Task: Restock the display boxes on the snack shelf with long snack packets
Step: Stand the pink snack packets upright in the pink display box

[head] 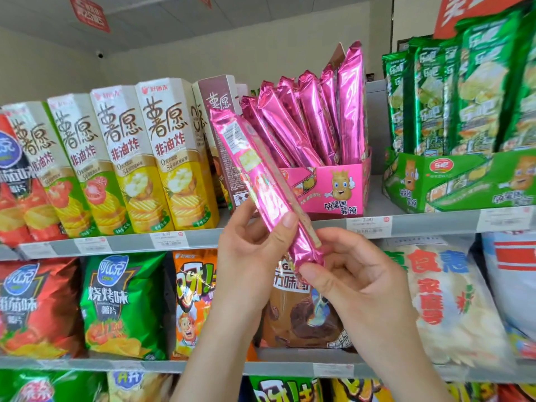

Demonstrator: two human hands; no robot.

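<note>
A long pink foil snack packet [255, 172] slants up to the left in front of the top shelf. My left hand [252, 250] grips its lower half, thumb across the front. My right hand [351, 280] pinches its bottom end. Behind it stands the pink display box [333, 187], with several more pink packets [313, 120] leaning upright inside. To the right, a green display box [458, 181] holds several long green packets [452, 97].
Tall chip cartons [121, 158] fill the top shelf at left. The grey shelf edge [420, 223] carries price tags. Chip bags hang on the lower shelves: red and green [121, 303] at left, brown [301, 311] behind my hands, white [446, 300] at right.
</note>
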